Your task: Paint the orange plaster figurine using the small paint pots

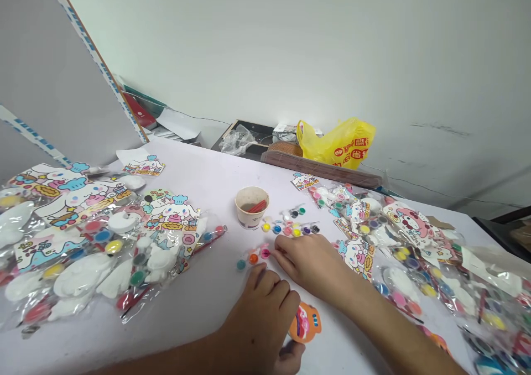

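My left hand [265, 319] has its fingers curled, with the index fingertip at the near side of a short strip of paint pots [253, 259] in teal, orange and magenta. Whatever lies under its palm is hidden. My right hand [309, 261] is closed in a pinch at the magenta pot's raised lid [271, 248]. An orange painted figure [309, 325] with a pink and purple middle lies by my left thumb, partly covered by that hand. Beyond my hands sits a longer row of paint pots [296, 232]. A paper cup [251, 208] with dark liquid and red sticks stands behind them.
Clear bags of white plaster figures and paint pots [87, 275] crowd the left side. More such packs [398, 275] cover the right. A yellow plastic bag [340, 142] and a dark tray [244, 129] sit at the back by the wall. A grey panel [53, 71] stands left.
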Available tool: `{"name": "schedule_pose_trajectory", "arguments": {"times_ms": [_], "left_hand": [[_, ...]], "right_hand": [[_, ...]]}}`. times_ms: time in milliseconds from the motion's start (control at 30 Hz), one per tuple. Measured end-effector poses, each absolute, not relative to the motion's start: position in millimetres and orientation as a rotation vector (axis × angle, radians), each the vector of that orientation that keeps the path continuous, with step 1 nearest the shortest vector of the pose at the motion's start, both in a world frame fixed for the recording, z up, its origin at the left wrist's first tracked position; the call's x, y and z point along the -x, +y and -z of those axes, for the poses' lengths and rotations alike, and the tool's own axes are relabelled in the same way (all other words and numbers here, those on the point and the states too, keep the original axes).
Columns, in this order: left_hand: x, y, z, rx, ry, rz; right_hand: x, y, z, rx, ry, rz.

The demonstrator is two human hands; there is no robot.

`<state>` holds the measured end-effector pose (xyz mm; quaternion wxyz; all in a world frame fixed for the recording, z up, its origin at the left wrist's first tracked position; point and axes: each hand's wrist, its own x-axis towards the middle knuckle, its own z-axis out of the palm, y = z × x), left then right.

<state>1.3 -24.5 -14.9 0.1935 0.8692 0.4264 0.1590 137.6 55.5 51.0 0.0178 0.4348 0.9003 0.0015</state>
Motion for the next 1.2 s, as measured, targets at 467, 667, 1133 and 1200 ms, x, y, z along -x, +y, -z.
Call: {"name": "schedule_pose_trajectory", "arguments": {"times_ms": [467,667,1133,1200], "left_hand": [[-1,-26,17,-2.442,1.209,-0.498],[-2,-26,17,-2.461,1.210,-0.491],[-2,-27,18,-2.457,1.234,-0.470],[-2,-27,19,-2.455,1.234,-0.467]], "right_hand": [[-140,52,-67,-1.364,2.747,0.037],[-135,51,-65,-1.347,2.700,-0.011],[-135,54,-61,-1.306,2.697,0.120],[-136,55,-60,-1.308,2.708,0.130]]}}
